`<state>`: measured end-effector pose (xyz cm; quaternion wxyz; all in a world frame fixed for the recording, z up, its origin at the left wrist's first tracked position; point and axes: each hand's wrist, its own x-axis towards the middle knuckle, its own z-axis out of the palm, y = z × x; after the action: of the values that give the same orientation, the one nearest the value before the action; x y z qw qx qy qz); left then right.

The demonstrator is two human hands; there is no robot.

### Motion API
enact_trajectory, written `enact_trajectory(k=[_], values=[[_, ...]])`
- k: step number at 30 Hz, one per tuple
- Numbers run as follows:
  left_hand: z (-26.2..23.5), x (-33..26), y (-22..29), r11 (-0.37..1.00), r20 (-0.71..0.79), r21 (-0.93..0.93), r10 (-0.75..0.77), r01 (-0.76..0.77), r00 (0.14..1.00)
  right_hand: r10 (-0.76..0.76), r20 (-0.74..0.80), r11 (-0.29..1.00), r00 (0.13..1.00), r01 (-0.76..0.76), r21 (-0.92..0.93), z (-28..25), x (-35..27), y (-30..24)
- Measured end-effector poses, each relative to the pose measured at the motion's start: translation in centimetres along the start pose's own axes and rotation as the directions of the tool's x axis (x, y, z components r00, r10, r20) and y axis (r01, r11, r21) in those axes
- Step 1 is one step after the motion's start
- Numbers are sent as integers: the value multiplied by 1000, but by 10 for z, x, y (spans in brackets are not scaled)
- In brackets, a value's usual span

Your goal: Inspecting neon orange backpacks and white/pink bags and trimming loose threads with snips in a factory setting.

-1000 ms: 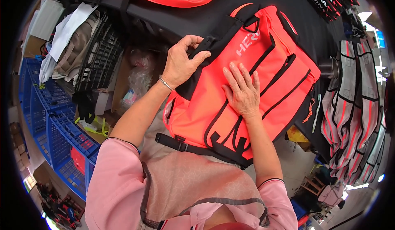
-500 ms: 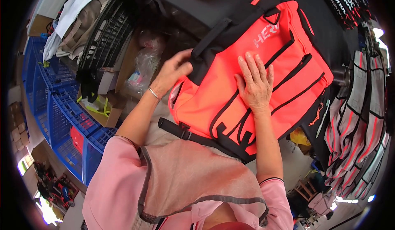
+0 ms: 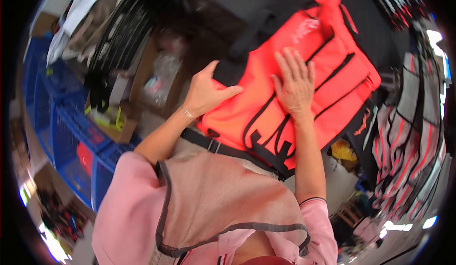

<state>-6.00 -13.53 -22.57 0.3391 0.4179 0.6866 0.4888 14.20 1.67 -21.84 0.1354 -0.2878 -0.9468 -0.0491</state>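
A bright orange-red bag (image 3: 263, 87) with black straps and trim lies tilted in front of me. My right hand (image 3: 295, 87) rests flat on its front panel, fingers stretched out, between the black trim lines. At the bag's left edge is my left hand (image 3: 209, 92), its thumb reaching over the orange fabric and its forefinger apart, pointing up beside a black panel (image 3: 231, 70). Its other fingers are partly hidden. A black webbing strap with a buckle (image 3: 213, 145) runs along the bag's near edge. Motion blurs the upper part of the bag.
A black-covered surface (image 3: 375, 42) lies beneath the bag. On the left stand blue plastic crates (image 3: 71, 127) and an open carton (image 3: 142, 82) with clear plastic bags (image 3: 164, 70). Grey pieces with orange stripes (image 3: 411, 137) hang at the right.
My left hand has shifted slightly right and down, its thumb and forefinger spreading apart. The gap at the bag's left edge no longer shows. My right hand stays flat on the bag.
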Motion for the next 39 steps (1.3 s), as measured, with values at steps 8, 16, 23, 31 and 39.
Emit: enact_trajectory(k=[8,16,23,31,39], values=[[-43,43,-16,958,-50,-279,-77,60,996,388,-511,915,767,-387,114,-68,-73,61],[15,94,20,996,30,94,1,-4,1000,954,-205,288,218,-854,433,-44,-137,94],[13,59,77,917,-58,-245,311,-316,949,979,122,-50,162,-389,920,-125,-176,79],[125,94,198,593,10,-609,670,-527,742,864,-493,497,106,-15,868,-324,-257,46],[209,63,295,575,56,-545,751,-611,658,786,-615,594,-62,-197,780,-356,-308,90]])
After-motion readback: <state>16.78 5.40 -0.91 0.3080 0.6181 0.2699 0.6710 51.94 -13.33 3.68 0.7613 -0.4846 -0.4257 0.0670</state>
